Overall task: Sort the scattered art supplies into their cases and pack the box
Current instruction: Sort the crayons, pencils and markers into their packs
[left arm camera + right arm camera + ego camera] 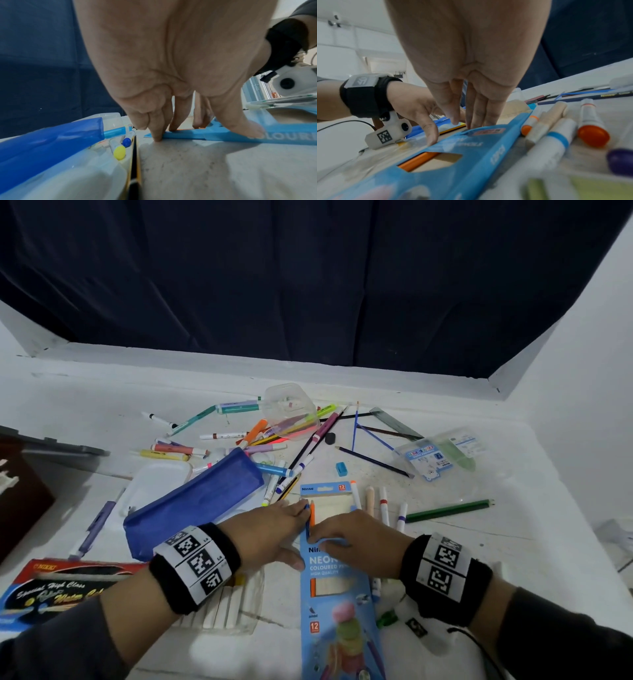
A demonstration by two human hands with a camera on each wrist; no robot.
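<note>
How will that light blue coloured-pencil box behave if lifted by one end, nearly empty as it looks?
The coloured-pencil box looks like thin card with window cut-outs, so it would likely flex or sag. Only an orange pencil and a blue one beside it show inside, so it is probably light, and they may slide out the open end.

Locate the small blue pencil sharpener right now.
In the head view the small blue pencil sharpener sits alone on the white table, right of centre, just beyond the light blue coloured-pencil box and near the dark blue pencil.
</note>
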